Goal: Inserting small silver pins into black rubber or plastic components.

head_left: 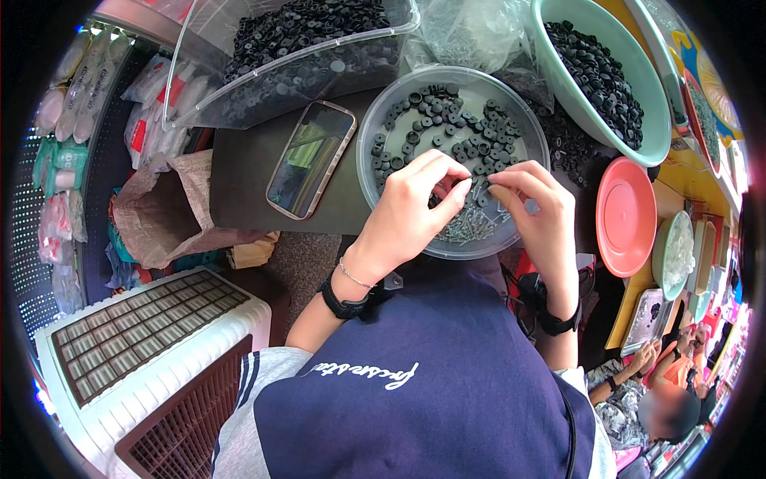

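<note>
The left hand (pixel 411 203) and right hand (pixel 546 199) are being held over a round tub (pixel 479 100), fingertips being pinched close; whether anything is being gripped cannot be told, while black discs (pixel 492 126) and silver screws (pixel 467 229) are being contained in the tub

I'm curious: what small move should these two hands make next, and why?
Probably bring the left hand and right hand together over the round tub: both look pinched and nearly meet above loose black caps and silver screws. Anything they pinch is too small to identify.
</note>
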`<action>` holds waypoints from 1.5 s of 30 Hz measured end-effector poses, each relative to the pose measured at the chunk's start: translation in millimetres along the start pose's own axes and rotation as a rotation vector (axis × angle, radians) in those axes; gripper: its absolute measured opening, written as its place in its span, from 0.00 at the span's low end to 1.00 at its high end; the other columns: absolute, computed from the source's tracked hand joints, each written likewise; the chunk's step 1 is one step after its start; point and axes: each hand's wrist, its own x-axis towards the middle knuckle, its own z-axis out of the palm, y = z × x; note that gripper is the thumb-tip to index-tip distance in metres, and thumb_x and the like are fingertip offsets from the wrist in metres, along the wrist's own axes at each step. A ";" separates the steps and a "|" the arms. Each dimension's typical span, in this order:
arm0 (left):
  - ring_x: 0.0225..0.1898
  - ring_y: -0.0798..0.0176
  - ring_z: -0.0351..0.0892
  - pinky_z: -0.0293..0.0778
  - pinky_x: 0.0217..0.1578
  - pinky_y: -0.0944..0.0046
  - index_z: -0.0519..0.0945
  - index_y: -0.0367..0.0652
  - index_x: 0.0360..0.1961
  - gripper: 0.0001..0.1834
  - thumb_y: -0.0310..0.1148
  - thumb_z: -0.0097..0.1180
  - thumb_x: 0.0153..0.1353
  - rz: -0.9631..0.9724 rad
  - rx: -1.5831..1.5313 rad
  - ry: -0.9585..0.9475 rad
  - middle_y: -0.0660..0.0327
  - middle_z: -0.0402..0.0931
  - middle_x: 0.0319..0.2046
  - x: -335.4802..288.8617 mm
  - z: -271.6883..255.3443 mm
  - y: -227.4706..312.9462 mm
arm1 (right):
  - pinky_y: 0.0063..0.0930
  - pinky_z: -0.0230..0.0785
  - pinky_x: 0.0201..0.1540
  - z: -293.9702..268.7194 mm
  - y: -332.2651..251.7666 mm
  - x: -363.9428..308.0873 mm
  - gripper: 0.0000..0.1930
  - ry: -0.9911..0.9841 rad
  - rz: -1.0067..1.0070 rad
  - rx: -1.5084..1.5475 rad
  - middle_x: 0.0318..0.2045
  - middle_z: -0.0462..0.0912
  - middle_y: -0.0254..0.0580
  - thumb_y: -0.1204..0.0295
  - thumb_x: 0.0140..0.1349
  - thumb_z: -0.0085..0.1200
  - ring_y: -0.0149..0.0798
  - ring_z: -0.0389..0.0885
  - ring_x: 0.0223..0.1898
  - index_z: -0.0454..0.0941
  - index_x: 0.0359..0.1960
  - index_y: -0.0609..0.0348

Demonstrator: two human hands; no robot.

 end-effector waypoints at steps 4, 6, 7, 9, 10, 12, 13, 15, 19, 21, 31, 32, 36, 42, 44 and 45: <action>0.33 0.62 0.85 0.80 0.37 0.64 0.80 0.33 0.40 0.06 0.25 0.61 0.65 0.031 -0.031 0.061 0.55 0.79 0.35 0.6 2.1 -1.1 | 0.24 0.76 0.37 2.7 -11.4 -0.8 0.07 0.052 -0.025 0.156 0.34 0.84 0.39 0.81 0.57 0.66 0.32 0.84 0.32 0.84 0.37 0.62; 0.34 0.62 0.85 0.80 0.37 0.64 0.80 0.33 0.40 0.06 0.26 0.61 0.65 0.037 -0.038 0.070 0.55 0.79 0.35 0.6 2.2 -0.9 | 0.24 0.76 0.36 6.6 -8.0 -1.9 0.07 0.059 -0.035 0.186 0.34 0.84 0.38 0.81 0.56 0.66 0.32 0.84 0.32 0.84 0.37 0.61; 0.34 0.62 0.85 0.80 0.37 0.64 0.80 0.33 0.40 0.06 0.26 0.61 0.65 0.038 -0.042 0.074 0.55 0.79 0.35 0.4 2.2 -0.3 | 0.23 0.76 0.36 8.1 -6.8 -2.4 0.07 0.065 -0.046 0.215 0.34 0.85 0.38 0.81 0.56 0.67 0.31 0.84 0.31 0.85 0.36 0.61; 0.34 0.62 0.85 0.80 0.37 0.64 0.80 0.33 0.40 0.06 0.25 0.61 0.65 0.039 -0.046 0.078 0.55 0.79 0.35 -0.1 2.0 1.3 | 0.23 0.76 0.36 8.8 -7.8 -2.7 0.07 0.078 -0.070 0.189 0.34 0.85 0.38 0.81 0.56 0.67 0.31 0.84 0.31 0.85 0.36 0.61; 0.34 0.62 0.85 0.80 0.37 0.64 0.80 0.33 0.40 0.06 0.25 0.61 0.65 0.045 -0.044 0.072 0.56 0.79 0.35 -0.4 1.7 2.3 | 0.23 0.76 0.36 8.8 -8.1 -2.5 0.07 0.090 -0.094 0.162 0.34 0.85 0.38 0.81 0.56 0.67 0.31 0.84 0.31 0.85 0.36 0.61; 0.34 0.62 0.85 0.80 0.36 0.64 0.80 0.33 0.39 0.06 0.25 0.61 0.65 0.050 -0.041 0.066 0.56 0.79 0.34 -0.8 1.6 2.8 | 0.23 0.76 0.35 8.6 -7.2 -2.3 0.07 0.089 -0.106 0.143 0.34 0.85 0.38 0.81 0.56 0.67 0.31 0.84 0.31 0.85 0.36 0.61; 0.33 0.61 0.85 0.80 0.36 0.64 0.80 0.33 0.39 0.06 0.25 0.61 0.65 0.063 -0.038 0.068 0.56 0.79 0.34 -1.1 1.8 2.4 | 0.22 0.76 0.35 8.8 -6.8 -2.3 0.07 0.088 -0.117 0.124 0.34 0.85 0.38 0.80 0.56 0.67 0.31 0.84 0.31 0.85 0.36 0.61; 0.33 0.61 0.85 0.80 0.36 0.64 0.80 0.33 0.39 0.06 0.25 0.61 0.65 0.076 -0.036 0.069 0.56 0.78 0.34 -1.6 2.5 1.9 | 0.22 0.77 0.35 8.9 -8.4 -2.9 0.07 0.083 -0.116 0.128 0.34 0.85 0.38 0.80 0.56 0.67 0.31 0.84 0.30 0.85 0.36 0.61; 0.35 0.63 0.84 0.80 0.37 0.65 0.81 0.33 0.39 0.05 0.24 0.62 0.64 0.080 -0.009 0.076 0.57 0.79 0.36 -2.7 4.5 3.6 | 0.22 0.77 0.34 10.0 -8.5 -3.9 0.07 0.103 -0.109 0.102 0.34 0.85 0.38 0.80 0.55 0.68 0.31 0.84 0.29 0.85 0.35 0.60; 0.36 0.65 0.83 0.81 0.39 0.66 0.81 0.32 0.39 0.05 0.23 0.62 0.64 0.083 0.013 0.078 0.57 0.80 0.37 -3.2 5.4 4.7 | 0.22 0.77 0.34 10.4 -5.2 -3.9 0.07 0.105 -0.126 0.109 0.34 0.85 0.38 0.80 0.55 0.68 0.31 0.84 0.29 0.85 0.35 0.60; 0.35 0.63 0.83 0.80 0.36 0.65 0.82 0.33 0.39 0.06 0.23 0.63 0.63 0.174 -0.012 0.070 0.56 0.80 0.37 -4.5 6.8 2.3 | 0.21 0.77 0.39 9.9 1.1 -3.8 0.12 0.030 -0.113 0.328 0.35 0.82 0.36 0.82 0.54 0.69 0.28 0.83 0.36 0.87 0.41 0.60; 0.34 0.61 0.83 0.79 0.35 0.63 0.82 0.34 0.40 0.06 0.24 0.63 0.63 0.182 -0.039 0.084 0.56 0.79 0.37 -4.5 7.2 1.8 | 0.21 0.77 0.39 10.7 3.2 -3.4 0.12 0.030 -0.114 0.329 0.35 0.82 0.36 0.82 0.54 0.69 0.28 0.83 0.36 0.87 0.41 0.60; 0.35 0.63 0.83 0.80 0.36 0.64 0.82 0.33 0.40 0.06 0.24 0.64 0.63 0.163 -0.099 0.082 0.57 0.79 0.37 -3.1 7.3 5.5 | 0.23 0.79 0.42 12.6 8.1 -3.6 0.14 0.035 -0.153 0.415 0.42 0.81 0.40 0.84 0.54 0.68 0.30 0.83 0.40 0.87 0.43 0.61; 0.39 0.63 0.85 0.84 0.39 0.66 0.82 0.33 0.42 0.09 0.22 0.66 0.61 0.159 -0.155 0.128 0.56 0.80 0.40 -3.3 6.9 3.1 | 0.26 0.80 0.49 16.4 11.9 -4.7 0.11 0.042 -0.066 0.642 0.48 0.81 0.45 0.87 0.57 0.65 0.35 0.85 0.46 0.84 0.42 0.68; 0.42 0.62 0.85 0.85 0.40 0.66 0.82 0.32 0.43 0.10 0.21 0.67 0.59 0.175 -0.190 0.159 0.55 0.80 0.42 -2.8 6.1 3.8 | 0.27 0.80 0.51 15.4 13.0 -5.1 0.10 0.073 -0.033 0.705 0.49 0.80 0.46 0.88 0.59 0.63 0.37 0.85 0.47 0.83 0.41 0.69; 0.42 0.62 0.85 0.85 0.40 0.66 0.82 0.32 0.43 0.10 0.21 0.67 0.59 0.175 -0.190 0.159 0.55 0.80 0.42 -2.8 5.5 3.4 | 0.28 0.80 0.51 13.0 11.7 -5.2 0.09 0.074 -0.016 0.781 0.48 0.80 0.47 0.88 0.59 0.62 0.39 0.85 0.48 0.82 0.41 0.69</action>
